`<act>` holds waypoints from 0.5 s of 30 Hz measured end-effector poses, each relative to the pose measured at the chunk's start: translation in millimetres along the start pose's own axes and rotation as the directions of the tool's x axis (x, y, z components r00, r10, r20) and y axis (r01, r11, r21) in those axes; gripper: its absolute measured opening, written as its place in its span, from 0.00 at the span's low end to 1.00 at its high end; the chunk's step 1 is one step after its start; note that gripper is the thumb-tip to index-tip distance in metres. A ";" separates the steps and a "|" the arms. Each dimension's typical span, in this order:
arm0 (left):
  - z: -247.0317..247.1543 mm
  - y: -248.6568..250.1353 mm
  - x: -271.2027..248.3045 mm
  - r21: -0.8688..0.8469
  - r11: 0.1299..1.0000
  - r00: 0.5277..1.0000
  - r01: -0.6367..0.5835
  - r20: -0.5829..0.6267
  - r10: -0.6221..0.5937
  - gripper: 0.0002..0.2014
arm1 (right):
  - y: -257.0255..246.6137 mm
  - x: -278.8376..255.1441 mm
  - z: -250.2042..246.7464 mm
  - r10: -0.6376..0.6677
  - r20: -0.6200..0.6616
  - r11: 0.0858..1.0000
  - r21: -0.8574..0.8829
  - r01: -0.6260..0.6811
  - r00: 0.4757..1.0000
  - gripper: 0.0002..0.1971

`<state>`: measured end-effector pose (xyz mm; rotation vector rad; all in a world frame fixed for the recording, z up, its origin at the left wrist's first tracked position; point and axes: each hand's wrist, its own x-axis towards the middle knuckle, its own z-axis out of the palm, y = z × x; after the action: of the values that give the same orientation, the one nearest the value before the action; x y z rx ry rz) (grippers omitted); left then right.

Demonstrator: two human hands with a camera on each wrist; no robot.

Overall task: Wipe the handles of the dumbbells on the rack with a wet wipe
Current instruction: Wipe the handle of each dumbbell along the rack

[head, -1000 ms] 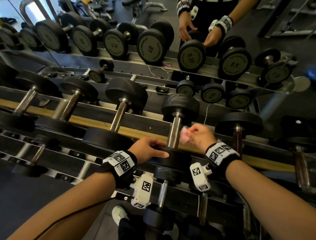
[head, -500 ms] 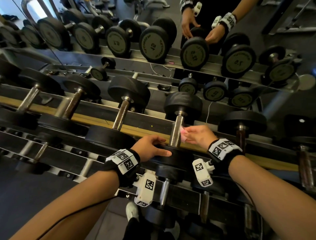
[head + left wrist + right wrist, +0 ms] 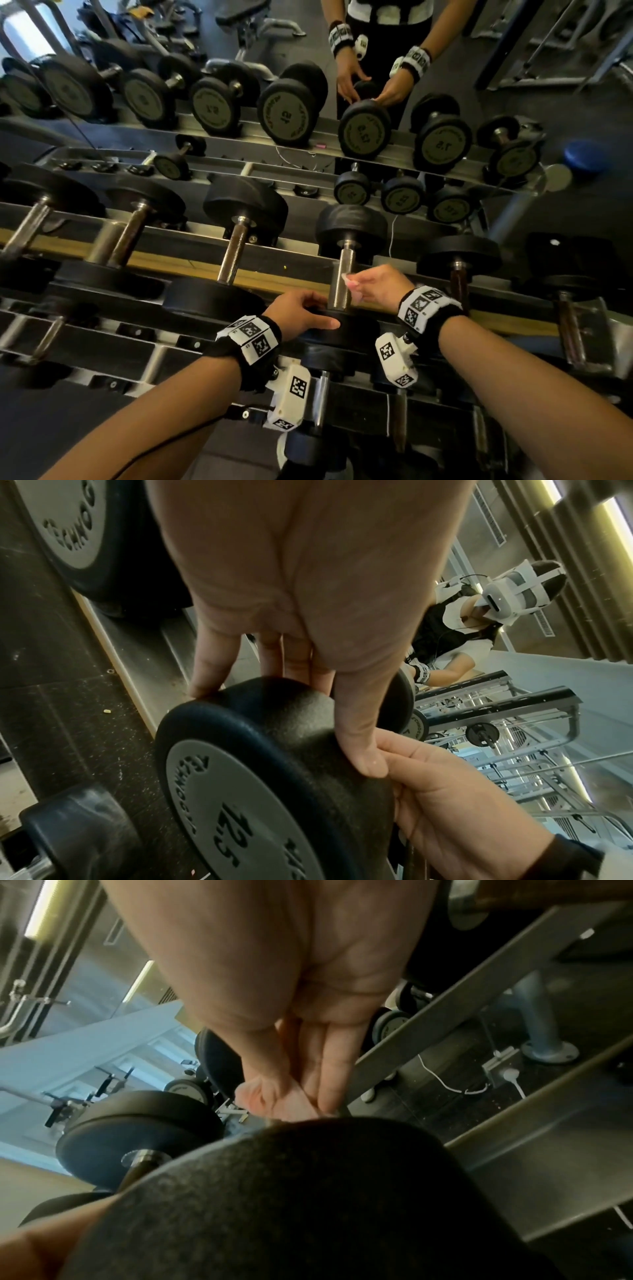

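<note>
Nearest, the left hand (image 3: 301, 317) lies on the near black rubber head (image 3: 274, 764) of a dumbbell marked 12.5, its fingers (image 3: 209, 669) curled over the rim and thumb along the top, steadying it on the grey metal rack (image 3: 394, 260). Just beyond, the right hand (image 3: 380, 284) pinches a small crumpled pale pink wet wipe (image 3: 349, 281) between thumb and fingers and holds it against the right side of that dumbbell's bare steel handle (image 3: 342, 274), about halfway along. The step in hand looks like the wiping of this handle; next, I judge, the wipe needs to travel the handle's length and round its underside, then cross to the dark, rust-coloured handle (image 3: 458, 284) of the neighbour on the right. On this top tier seven dumbbells show at least in part: four left of the held one and two right, the far-right one partly blurred. Farther off, a wall mirror (image 3: 445, 68) repeats the rack and both hands.
</note>
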<state>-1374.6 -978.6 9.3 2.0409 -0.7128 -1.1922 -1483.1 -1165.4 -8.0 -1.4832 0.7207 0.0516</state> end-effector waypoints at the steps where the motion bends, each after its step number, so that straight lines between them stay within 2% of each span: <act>1: 0.1 1.2 -0.4 0.001 1.000 1.000 -0.006 0.010 0.006 0.18 | 2.0 -1.3 0.3 0.026 0.026 1.000 0.008 -0.026 0.999 0.09; 3: -0.2 5.1 -1.2 -0.003 1.000 1.000 -0.002 0.027 0.002 0.20 | 4.1 -6.6 -2.2 0.088 0.078 0.995 -0.063 -0.084 0.993 0.06; 5: -0.9 9.6 -0.9 -0.024 0.999 0.999 0.028 0.046 -0.027 0.19 | 3.2 -13.1 -5.2 0.115 0.090 0.956 -0.282 -0.086 0.989 0.05; 6: -1.4 11.4 -0.7 -0.025 0.999 0.997 0.045 0.058 -0.043 0.17 | 1.3 -15.1 -5.8 0.126 0.083 0.939 -0.330 -0.092 0.989 0.05; 7: -1.9 13.6 -0.4 -0.015 0.998 0.996 0.059 0.064 -0.058 0.17 | -0.9 -16.2 -6.6 0.125 0.081 0.941 -0.324 -0.092 0.989 0.02; 11: -2.3 22.0 3.7 0.037 0.989 0.987 0.146 0.066 -0.148 0.25 | -13.6 -20.3 -20.1 0.045 0.033 0.976 -0.214 -0.037 0.998 0.09; 13: -0.3 29.5 6.6 0.056 0.980 0.978 0.193 0.073 -0.197 0.27 | -18.5 -27.6 -35.7 0.012 -0.001 0.975 -0.223 -0.012 1.000 0.10; 15: 4.1 39.9 9.8 0.104 0.977 0.980 0.186 0.048 -0.191 0.31 | -20.4 -37.5 -53.7 0.006 -0.012 0.967 -0.253 -0.009 1.000 0.10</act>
<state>-1379.0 -1012.0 33.0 2.2038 -0.6269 -1.3511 -1525.3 -1202.3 31.7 -1.7256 0.7495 0.1465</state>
